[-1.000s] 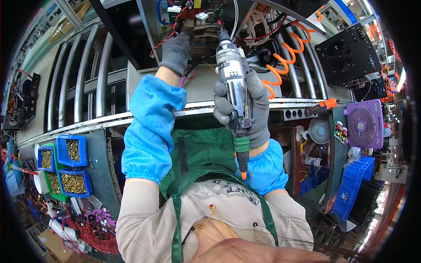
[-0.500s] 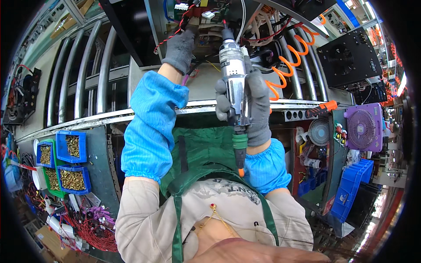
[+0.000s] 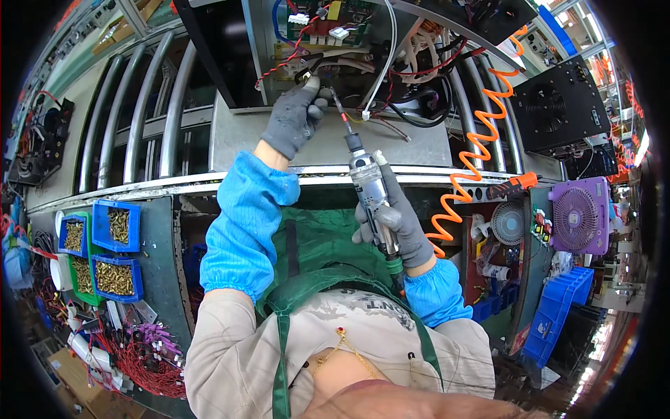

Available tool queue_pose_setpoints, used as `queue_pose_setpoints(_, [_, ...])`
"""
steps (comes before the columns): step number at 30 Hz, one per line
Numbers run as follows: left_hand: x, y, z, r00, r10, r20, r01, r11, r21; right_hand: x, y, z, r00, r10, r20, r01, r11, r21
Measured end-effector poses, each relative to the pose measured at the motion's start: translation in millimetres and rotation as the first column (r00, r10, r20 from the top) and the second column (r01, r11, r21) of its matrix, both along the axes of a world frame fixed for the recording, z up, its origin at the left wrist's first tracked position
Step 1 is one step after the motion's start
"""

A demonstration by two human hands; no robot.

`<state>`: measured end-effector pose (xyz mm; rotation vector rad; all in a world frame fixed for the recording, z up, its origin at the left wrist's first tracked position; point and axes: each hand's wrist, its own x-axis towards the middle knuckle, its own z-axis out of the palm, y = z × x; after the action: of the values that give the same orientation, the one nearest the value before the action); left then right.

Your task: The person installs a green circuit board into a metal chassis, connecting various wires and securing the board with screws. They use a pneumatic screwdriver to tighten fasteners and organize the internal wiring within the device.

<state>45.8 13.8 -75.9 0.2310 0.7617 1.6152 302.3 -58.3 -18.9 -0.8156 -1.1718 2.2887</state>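
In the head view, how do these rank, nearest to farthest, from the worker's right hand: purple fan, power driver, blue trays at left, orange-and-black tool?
From the right hand:
1. Power driver: held in it.
2. Orange-and-black tool: to its right.
3. Purple fan: farther right.
4. Blue trays: across on the left, beyond the left sleeve.

Shiny metal, matt cloth
Screwdriver [image 3: 370, 190]: glossy metal body; gloves [image 3: 288, 124]: matt knit cloth; sleeves [image 3: 246, 223]: wrinkled cloth; rollers [image 3: 177, 112]: smooth, shiny metal.

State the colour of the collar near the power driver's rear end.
The collar is green, shown best in the head view.
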Motion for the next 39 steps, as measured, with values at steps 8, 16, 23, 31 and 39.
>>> queue_pose_setpoints(8, [-4.4, -7.3, -8.7, 0.995, -0.037, 0.089, 0.036, 0.999, 0.007, 4.7, 0.4, 7.7, 0.998, -0.003, 0.063, 0.002, 1.000, 0.020])
queue_pose_setpoints(16, [5.2, -18.4, 7.8, 0.995, -0.097, 0.005, 0.095, 0.983, 0.155, -5.3, -0.4, 12.3, 0.980, 0.060, 0.189, -0.066, 0.998, 0.025])
queue_pose_setpoints(23, [4.3, -18.7, -2.5, 0.971, -0.087, 0.224, 0.042, 0.980, 0.196, -11.0, -2.3, 9.9, 0.961, 0.052, 0.270, -0.084, 0.991, 0.108])
queue_pose_setpoints(31, [5.2, -15.9, 2.7, 0.960, -0.017, 0.280, -0.003, 0.998, 0.069, -9.0, -4.2, 8.4, 0.980, 0.043, 0.197, -0.061, 0.994, 0.086])
queue_pose_setpoints(39, [-3.2, -13.2, -8.7, 0.984, -0.086, 0.157, 0.062, 0.986, 0.153, -4.1, -1.1, 1.2, 0.973, 0.100, 0.208, -0.119, 0.989, 0.083])
